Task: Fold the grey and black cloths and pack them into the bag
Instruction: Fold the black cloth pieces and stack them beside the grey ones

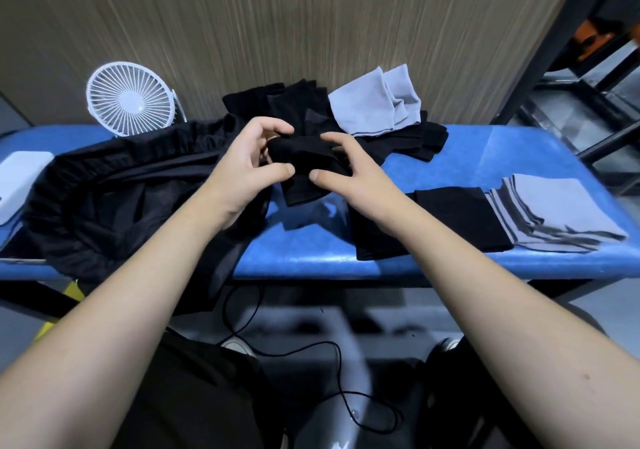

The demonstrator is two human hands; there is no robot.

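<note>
I have both thumbs and fingers curled around a black cloth [304, 161], left hand [242, 168] and right hand [349, 175] pinching it just above the blue table [467, 158]. At near right lie folded black [450, 220] and grey stacks [557, 213]. Far behind, an unfolded pile [346, 113] waits. The black bag [114, 206] sits left, and I judge nothing is packed yet.
</note>
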